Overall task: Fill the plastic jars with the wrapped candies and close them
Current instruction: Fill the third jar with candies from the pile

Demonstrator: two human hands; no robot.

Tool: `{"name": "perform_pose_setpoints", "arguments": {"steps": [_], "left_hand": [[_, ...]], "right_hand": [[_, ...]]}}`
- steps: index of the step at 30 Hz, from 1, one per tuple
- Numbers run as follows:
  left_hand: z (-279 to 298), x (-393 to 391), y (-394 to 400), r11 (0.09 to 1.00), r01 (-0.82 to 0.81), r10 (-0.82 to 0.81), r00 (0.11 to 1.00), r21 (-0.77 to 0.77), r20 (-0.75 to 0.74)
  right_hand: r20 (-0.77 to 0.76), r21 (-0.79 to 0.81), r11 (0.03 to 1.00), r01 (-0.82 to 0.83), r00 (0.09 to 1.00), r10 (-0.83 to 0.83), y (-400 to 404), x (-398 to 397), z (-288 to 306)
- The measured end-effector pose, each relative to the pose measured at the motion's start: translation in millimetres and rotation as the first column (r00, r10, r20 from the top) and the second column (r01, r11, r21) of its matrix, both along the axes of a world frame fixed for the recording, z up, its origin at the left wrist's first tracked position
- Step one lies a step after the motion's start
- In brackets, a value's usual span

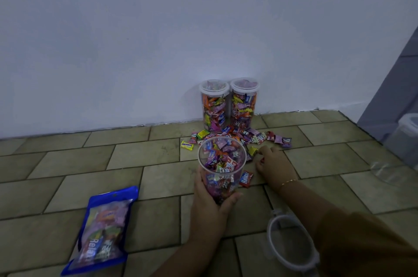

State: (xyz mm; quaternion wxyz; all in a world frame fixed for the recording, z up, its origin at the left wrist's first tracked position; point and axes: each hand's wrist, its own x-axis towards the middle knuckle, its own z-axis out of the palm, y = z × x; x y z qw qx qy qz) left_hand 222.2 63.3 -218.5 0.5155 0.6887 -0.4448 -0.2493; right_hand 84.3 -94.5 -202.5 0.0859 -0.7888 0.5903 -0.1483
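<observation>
The left hand grips an open plastic jar, partly filled with wrapped candies, on the tiled floor, while the right hand rests just beside it with fingers curled onto the loose candy pile, pinching a yellow candy. Two full, lidded jars stand behind the pile against the wall; a loose lid lies near the floor's bottom edge at right, a blue candy bag at left

Just a tiled floor meeting a plain white wall, plus something grey off at the right edge.
</observation>
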Motion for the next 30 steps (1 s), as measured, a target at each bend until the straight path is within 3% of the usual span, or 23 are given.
{"name": "perform_pose_setpoints", "arguments": {"steps": [3, 6, 8, 12, 15, 22, 30], "left_hand": [[0, 0, 1, 1.000, -0.009, 0.009, 1.000, -0.010, -0.009], [1, 0, 1, 1.000, -0.013, 0.013, 1.000, -0.005, -0.015], [1, 0, 1, 1.000, -0.016, 0.016, 1.000, -0.001, -0.013], [3, 0, 2, 1.000, -0.013, 0.013, 1.000, -0.007, -0.013], [6, -2, 2, 1.000, -0.005, 0.004, 1.000, -0.007, -0.010], [7, -2, 1, 1.000, -0.009, 0.009, 1.000, -0.007, -0.029], [8, -4, 0, 1.000, -0.018, 0.018, 1.000, -0.017, -0.012]], "right_hand": [[0.158, 0.116, 0.990, 0.080, 0.983, -0.098, 1, 1, 8], [0.422, 0.248, 0.963, 0.105, 0.883, -0.205, 4, 4, 25], [0.615, 0.314, 0.948, 0.047, 0.751, -0.241, 7, 11, 43], [0.904, 0.306, 0.939, -0.154, 0.358, -0.236, 25, 28, 97], [0.965, 0.187, 0.945, -0.269, 0.229, -0.126, 48, 40, 135], [0.907, -0.101, 0.958, -0.268, 0.370, 0.199, 74, 59, 146], [0.829, -0.146, 0.950, -0.276, 0.491, 0.270, 73, 67, 130]]}}
